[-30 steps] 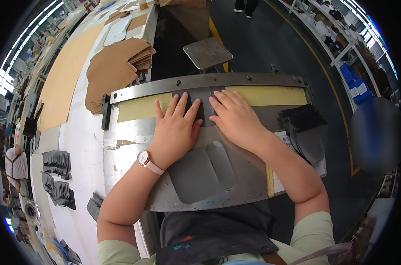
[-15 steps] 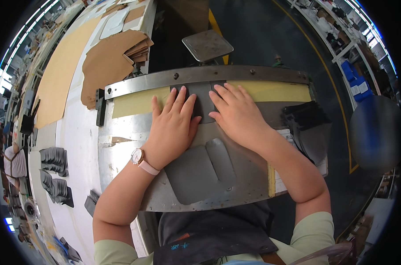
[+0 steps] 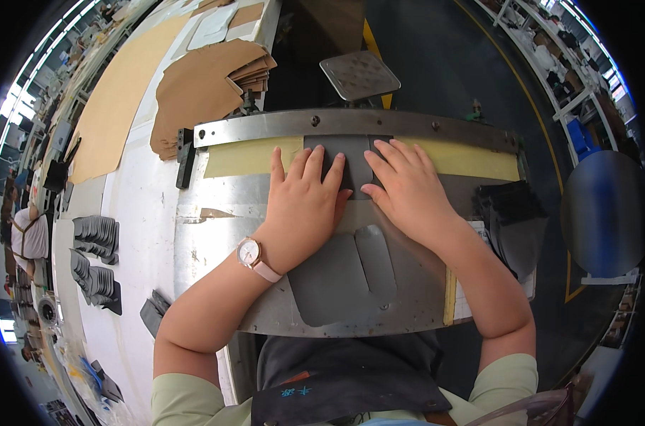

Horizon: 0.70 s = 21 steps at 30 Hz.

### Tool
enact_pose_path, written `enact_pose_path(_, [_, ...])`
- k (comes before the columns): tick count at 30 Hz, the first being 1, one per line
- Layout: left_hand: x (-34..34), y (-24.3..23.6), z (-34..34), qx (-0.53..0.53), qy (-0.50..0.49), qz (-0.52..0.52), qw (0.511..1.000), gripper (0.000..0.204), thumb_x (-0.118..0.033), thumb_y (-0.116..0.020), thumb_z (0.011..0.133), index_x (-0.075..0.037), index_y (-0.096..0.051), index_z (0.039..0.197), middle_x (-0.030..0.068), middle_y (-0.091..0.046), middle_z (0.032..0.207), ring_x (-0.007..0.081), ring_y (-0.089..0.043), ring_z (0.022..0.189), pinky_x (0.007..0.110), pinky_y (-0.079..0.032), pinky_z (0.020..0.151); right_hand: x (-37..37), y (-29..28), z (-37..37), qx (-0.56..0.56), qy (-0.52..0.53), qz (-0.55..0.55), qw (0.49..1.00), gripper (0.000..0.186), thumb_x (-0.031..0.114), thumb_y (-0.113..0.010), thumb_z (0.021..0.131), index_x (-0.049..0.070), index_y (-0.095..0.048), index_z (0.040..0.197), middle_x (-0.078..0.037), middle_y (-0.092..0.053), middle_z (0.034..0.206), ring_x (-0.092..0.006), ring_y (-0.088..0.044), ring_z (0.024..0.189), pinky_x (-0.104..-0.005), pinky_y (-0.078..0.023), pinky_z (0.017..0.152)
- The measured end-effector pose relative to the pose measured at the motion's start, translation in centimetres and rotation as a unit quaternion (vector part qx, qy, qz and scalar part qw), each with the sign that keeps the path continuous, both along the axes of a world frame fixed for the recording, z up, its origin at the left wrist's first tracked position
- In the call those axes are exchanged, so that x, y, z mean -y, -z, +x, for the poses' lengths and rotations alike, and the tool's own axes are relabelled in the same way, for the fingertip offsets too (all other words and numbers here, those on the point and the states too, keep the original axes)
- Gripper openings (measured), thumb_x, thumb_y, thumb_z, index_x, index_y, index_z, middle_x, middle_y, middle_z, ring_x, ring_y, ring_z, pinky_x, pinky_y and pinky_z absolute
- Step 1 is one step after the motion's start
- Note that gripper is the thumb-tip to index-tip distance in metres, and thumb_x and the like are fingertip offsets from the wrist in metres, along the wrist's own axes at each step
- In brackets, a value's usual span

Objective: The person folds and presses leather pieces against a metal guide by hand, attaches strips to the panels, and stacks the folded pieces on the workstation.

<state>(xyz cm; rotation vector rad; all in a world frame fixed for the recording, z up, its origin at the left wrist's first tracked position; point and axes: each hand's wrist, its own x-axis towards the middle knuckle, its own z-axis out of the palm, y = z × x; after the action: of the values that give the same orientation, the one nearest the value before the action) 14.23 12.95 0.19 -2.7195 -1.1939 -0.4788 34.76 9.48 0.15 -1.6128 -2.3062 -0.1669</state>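
Note:
A dark grey flat piece [image 3: 349, 167] lies against the long metal bar [image 3: 344, 121] on the steel work plate [image 3: 216, 255]. My left hand [image 3: 305, 195] rests palm down with fingers spread, its fingertips on the piece's left part. On the other side my right hand [image 3: 411, 188] lies flat, index finger and thumb at the piece's right part. A yellow strip [image 3: 251, 157] runs along the bar to the left, and another yellow strip [image 3: 472, 157] to the right. Nearer me sit a broad grey piece [image 3: 329, 287] and a narrow grey piece [image 3: 376, 266], side by side.
A stack of dark grey pieces [image 3: 511, 224] lies at the plate's right, over papers. On the white table [image 3: 141, 234] to the left are fanned grey stacks [image 3: 95, 238] and brown sheets [image 3: 194, 89]. Beyond the bar stands a stool [image 3: 360, 74]; shelves [image 3: 575, 92] line the right.
The whole scene has shifted slightly to the right in the picture. Both hands keep nearly the same place on the grey piece, with only slight finger movement.

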Motion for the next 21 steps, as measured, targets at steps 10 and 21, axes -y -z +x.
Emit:
enact_pose_path(10, [0.22, -0.11, -0.28, -0.011, -0.004, -0.005, 1.0, 0.05, -0.031, -0.063, 0.094, -0.009, -0.055, 0.138, 0.0182, -0.055, 0.138, 0.0338, -0.052, 0.129, 0.062, -0.03, 0.112, -0.01, -0.29, -0.05, -0.03, -0.007, 0.033, 0.999, 0.045, 0.033, -0.072, 0.088, 0.004, -0.067, 0.121, -0.015, -0.059, 0.12, -0.033, -0.051, 0.12, -0.0461, -0.039, 0.108])
enact_pose_path(21, [0.77, -0.79, -0.4, -0.016, 0.008, -0.008, 1.0, 0.049, -0.033, -0.065, 0.093, -0.011, -0.058, 0.136, 0.0177, -0.058, 0.135, 0.0331, -0.054, 0.126, 0.065, -0.028, 0.112, -0.01, -0.53, 0.66, -0.073, -0.011, 0.031, 0.997, 0.031, 0.024, -0.071, 0.089, 0.006, -0.071, 0.115, -0.011, -0.062, 0.11, -0.0294, -0.055, 0.112, -0.0448, -0.04, 0.105])
